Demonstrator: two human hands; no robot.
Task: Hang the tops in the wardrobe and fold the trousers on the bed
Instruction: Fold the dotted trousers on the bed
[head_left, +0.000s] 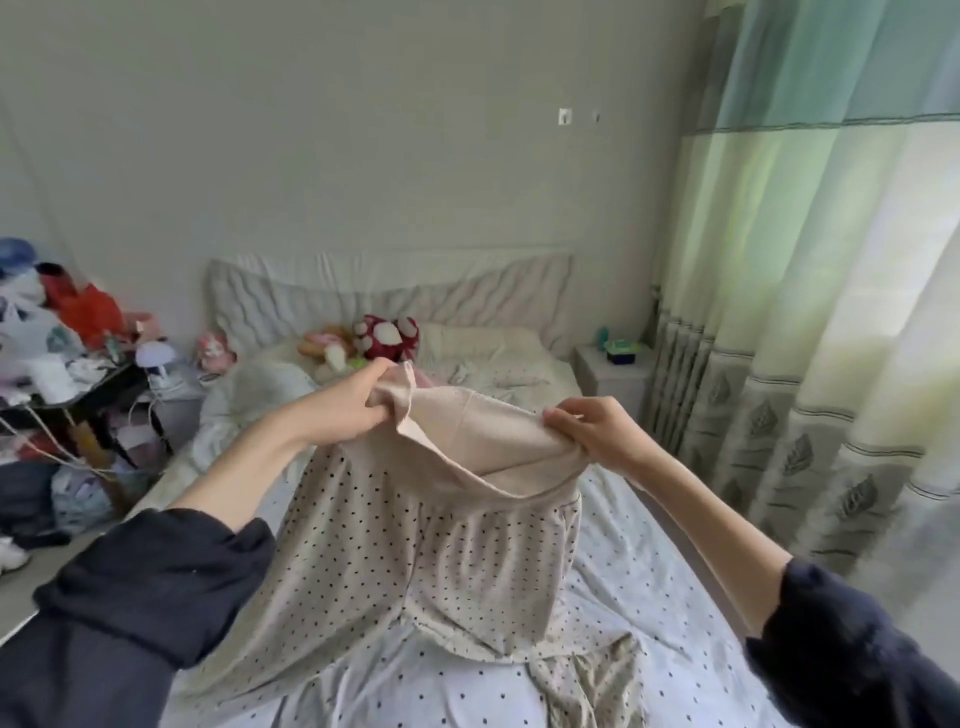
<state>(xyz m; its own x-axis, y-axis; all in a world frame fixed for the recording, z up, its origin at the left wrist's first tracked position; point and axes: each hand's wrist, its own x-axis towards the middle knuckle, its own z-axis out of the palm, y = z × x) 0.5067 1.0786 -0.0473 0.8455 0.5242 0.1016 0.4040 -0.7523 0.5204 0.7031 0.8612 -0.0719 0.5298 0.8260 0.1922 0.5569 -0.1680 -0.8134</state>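
Beige polka-dot trousers (415, 561) hang in front of me over the bed (649, 597), their plain beige waistband stretched open at the top. My left hand (353, 405) grips the waistband's left side and my right hand (597, 426) pinches its right side. The legs trail down onto the dotted white sheet. No wardrobe and no tops are in view.
Stuffed toys (384, 338) and a pillow (478, 340) lie at the head of the bed. A cluttered black table (93, 389) with clothes piled under it stands on the left. A white nightstand (613, 374) and long green curtains (810, 312) are on the right.
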